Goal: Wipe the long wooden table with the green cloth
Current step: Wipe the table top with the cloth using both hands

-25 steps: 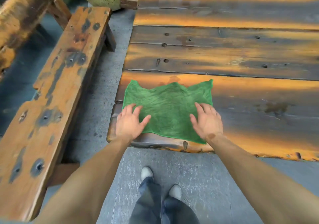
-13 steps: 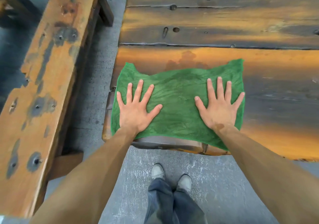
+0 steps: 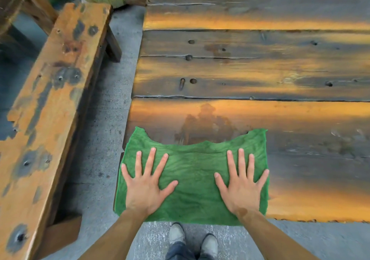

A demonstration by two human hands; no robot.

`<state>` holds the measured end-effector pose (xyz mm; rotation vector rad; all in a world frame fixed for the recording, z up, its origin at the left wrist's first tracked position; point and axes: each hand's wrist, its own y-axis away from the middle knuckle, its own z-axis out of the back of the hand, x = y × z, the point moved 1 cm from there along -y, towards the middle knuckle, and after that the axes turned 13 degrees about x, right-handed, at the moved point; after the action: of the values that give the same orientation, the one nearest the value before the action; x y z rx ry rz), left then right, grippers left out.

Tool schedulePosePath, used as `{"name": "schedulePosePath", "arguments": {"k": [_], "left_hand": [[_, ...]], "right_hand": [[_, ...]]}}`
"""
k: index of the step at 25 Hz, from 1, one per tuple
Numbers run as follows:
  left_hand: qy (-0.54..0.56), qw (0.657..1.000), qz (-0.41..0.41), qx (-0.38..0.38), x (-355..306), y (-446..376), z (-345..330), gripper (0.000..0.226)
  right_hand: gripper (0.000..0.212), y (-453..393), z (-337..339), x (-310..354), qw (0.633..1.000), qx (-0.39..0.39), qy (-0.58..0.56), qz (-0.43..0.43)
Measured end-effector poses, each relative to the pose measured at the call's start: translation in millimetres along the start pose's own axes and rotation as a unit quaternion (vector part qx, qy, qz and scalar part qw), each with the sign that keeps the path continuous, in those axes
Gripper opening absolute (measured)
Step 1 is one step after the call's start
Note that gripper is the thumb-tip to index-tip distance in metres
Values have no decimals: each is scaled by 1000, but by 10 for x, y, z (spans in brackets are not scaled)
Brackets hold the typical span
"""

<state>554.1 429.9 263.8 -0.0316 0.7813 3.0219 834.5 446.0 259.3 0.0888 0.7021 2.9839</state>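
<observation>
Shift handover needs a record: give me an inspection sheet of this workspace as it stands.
Surface: long wooden table, worn planks, a darker patch just beyond the cloth.
Job's things: green cloth spread flat at the table's near left corner.
Clutter: nothing seen.
Grippers: left hand and right hand press flat on the cloth, fingers spread.
Cables: nothing seen.
Surroundings: wooden bench to the left, concrete floor, the person's shoes below.
</observation>
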Motion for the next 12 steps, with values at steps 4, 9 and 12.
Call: {"name": "schedulePosePath", "arguments": {"k": [4, 9, 12], "left_hand": [[6, 1000, -13, 3, 77, -550, 311, 83], [15, 1000, 18, 2, 134, -1236, 697, 84], [18, 999, 33, 10, 162, -1582, 889, 83]], "right_hand": [[78, -509, 283, 127, 1000, 0, -19, -25], [79, -1194, 627, 237, 999, -5, -28, -33], [79, -1566, 793, 292, 999, -6, -34, -33]]}}
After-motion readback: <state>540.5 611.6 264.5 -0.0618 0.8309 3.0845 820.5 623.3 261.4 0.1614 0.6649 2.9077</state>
